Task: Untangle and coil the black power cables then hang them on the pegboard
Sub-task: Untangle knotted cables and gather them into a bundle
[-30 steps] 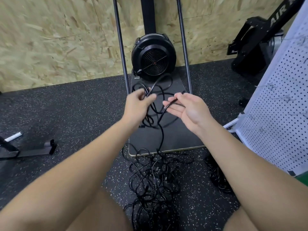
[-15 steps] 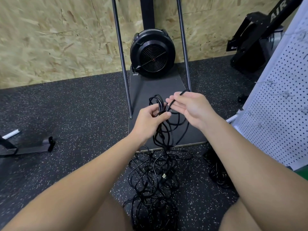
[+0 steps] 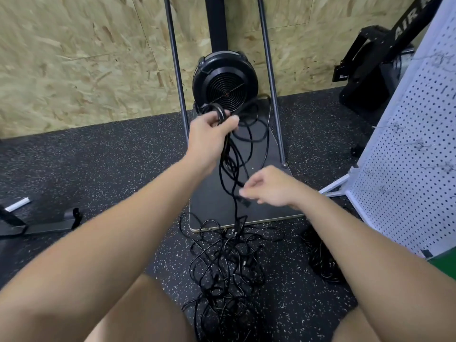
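Speckled rubber floor (image 3: 98,169), pegboard (image 3: 407,149) at right.
Left hand (image 3: 209,134) grips coiled cable loops (image 3: 243,134); right hand (image 3: 271,188) blurred, fingers curled near the hanging cable, grasp unclear; tangle (image 3: 227,262) below.

The right hand (image 3: 272,187) is motion-blurred — its fingers (image 3: 246,193) indistinct — and the pegboard (image 3: 417,134) runs off-frame.

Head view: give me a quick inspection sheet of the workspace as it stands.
Surface: dark speckled floor, black base board on it.
Job's things: coiled loops raised by left hand; tangled pile on floor; white pegboard right, no cable hung.
Clutter: second cable bundle by pegboard foot.
Hands: left hand grips loops; right hand curled at hanging strand, blurred, grip unclear.
Cables: strands run from loops to pile.
Surroundings: black fan, chipboard wall.
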`<state>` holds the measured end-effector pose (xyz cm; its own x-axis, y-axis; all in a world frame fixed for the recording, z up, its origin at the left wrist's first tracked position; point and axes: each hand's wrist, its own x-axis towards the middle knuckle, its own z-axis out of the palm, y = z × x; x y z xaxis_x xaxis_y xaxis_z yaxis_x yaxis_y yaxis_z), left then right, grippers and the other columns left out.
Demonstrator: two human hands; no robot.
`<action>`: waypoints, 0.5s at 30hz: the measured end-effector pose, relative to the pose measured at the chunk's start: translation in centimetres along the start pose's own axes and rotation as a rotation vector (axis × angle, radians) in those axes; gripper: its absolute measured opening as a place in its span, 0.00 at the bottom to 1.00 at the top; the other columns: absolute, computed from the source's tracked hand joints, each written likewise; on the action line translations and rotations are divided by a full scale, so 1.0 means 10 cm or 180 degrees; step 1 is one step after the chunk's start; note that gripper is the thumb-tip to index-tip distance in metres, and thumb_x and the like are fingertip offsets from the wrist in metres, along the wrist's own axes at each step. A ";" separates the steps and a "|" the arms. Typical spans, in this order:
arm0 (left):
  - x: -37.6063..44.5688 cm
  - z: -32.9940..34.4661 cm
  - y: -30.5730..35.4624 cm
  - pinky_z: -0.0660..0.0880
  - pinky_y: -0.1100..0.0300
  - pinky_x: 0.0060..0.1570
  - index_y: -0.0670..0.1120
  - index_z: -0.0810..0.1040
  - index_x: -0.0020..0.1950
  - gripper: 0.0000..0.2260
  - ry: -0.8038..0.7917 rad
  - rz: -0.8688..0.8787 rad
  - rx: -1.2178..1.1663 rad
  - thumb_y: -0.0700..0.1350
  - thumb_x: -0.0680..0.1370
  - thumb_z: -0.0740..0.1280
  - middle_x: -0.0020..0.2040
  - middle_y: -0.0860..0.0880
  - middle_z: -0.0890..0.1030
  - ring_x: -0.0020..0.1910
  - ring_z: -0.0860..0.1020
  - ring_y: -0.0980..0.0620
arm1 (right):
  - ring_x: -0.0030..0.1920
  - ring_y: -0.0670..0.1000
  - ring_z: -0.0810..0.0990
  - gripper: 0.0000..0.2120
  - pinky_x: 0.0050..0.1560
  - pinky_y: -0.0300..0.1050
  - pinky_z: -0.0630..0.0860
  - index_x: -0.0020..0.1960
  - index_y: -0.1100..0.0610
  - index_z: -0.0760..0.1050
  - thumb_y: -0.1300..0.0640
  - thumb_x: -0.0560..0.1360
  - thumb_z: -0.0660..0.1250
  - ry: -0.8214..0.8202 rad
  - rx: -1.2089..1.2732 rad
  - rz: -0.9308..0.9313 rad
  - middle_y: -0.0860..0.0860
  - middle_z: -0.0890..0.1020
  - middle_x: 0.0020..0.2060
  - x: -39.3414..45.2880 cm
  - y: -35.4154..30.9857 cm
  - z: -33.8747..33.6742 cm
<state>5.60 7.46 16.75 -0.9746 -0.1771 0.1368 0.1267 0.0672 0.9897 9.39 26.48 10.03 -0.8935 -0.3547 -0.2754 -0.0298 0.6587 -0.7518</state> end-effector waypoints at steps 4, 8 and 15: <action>0.20 0.07 0.51 0.81 0.36 0.67 0.45 0.87 0.45 0.06 -0.0156 0.0071 -0.0262 0.46 0.79 0.78 0.48 0.44 0.88 0.56 0.88 0.41 | 0.77 0.51 0.77 0.37 0.79 0.56 0.72 0.85 0.49 0.67 0.40 0.81 0.75 -0.0181 -0.0151 -0.0045 0.49 0.75 0.80 0.16 0.12 0.44; 0.33 0.17 1.01 0.84 0.49 0.45 0.39 0.82 0.47 0.07 -0.0160 0.0061 -0.0706 0.40 0.83 0.75 0.43 0.41 0.86 0.41 0.86 0.42 | 0.47 0.45 0.80 0.11 0.55 0.49 0.76 0.62 0.51 0.84 0.47 0.86 0.68 0.0087 0.0350 -0.0270 0.46 0.86 0.52 0.28 0.04 0.56; 0.63 0.08 1.34 0.86 0.42 0.41 0.36 0.81 0.51 0.08 0.0068 0.0295 -0.0588 0.40 0.83 0.76 0.39 0.42 0.84 0.34 0.84 0.44 | 0.53 0.43 0.85 0.13 0.60 0.46 0.79 0.54 0.45 0.89 0.51 0.87 0.65 -0.0118 0.0686 -0.0284 0.44 0.90 0.54 0.22 0.03 0.56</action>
<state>1.06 7.99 30.87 -0.9534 -0.1995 0.2264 0.2491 -0.0966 0.9636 9.92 22.13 5.85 -0.8744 -0.4319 -0.2209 -0.0080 0.4682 -0.8836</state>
